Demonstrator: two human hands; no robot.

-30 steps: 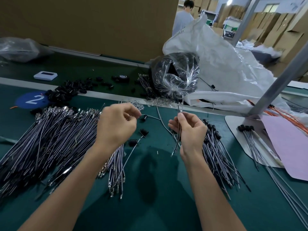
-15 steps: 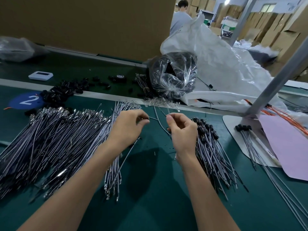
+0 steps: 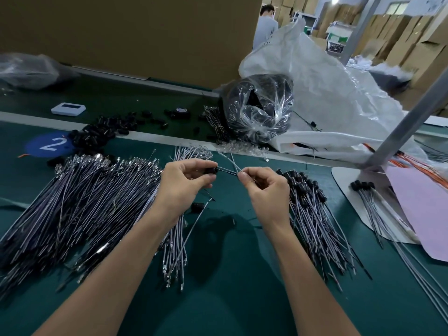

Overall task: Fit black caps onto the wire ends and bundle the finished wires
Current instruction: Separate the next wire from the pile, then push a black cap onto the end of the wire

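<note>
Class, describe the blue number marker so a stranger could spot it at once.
Find the big pile of bare wires on the left of the green table. Past its far end, beside loose black caps, lies the marker. It alone is a flat blue disc bearing a white 2.

Above the green table (image 3: 230, 287), the left hand (image 3: 184, 185) pinches a black cap (image 3: 210, 170). The right hand (image 3: 266, 192) pinches a thin grey wire (image 3: 228, 170), whose end meets the cap between the two hands. A big pile of uncapped wires (image 3: 84, 202) lies on the left and a smaller pile of capped wires (image 3: 315, 214) just right of the right hand, while loose caps (image 3: 97, 137) lie far on the left and a clear plastic bag (image 3: 259, 110) stands far in the middle.
</note>
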